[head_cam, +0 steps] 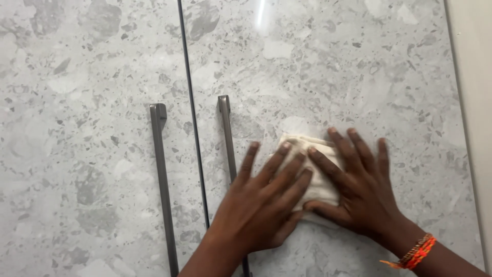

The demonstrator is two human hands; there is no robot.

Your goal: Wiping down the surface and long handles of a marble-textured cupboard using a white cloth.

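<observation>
Both hands, left hand (264,202) and right hand (359,187), lie flat with fingers spread, pinning a folded cream cloth (313,177) against the grey speckled stone-look cabinet door (328,77), lower centre, gripping nothing.

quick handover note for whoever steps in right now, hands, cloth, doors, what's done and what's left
Left hand: flat, fingers spread, pressing the white cloth.
Right hand: flat on the cloth's right side, orange thread band at the wrist.
Cloth: folded, held against the right-hand grey speckled door, just right of its dark bar handle.
Left door and its handle: untouched by either hand.
Done or left: wiped area can't be told apart; no streaks show.
</observation>
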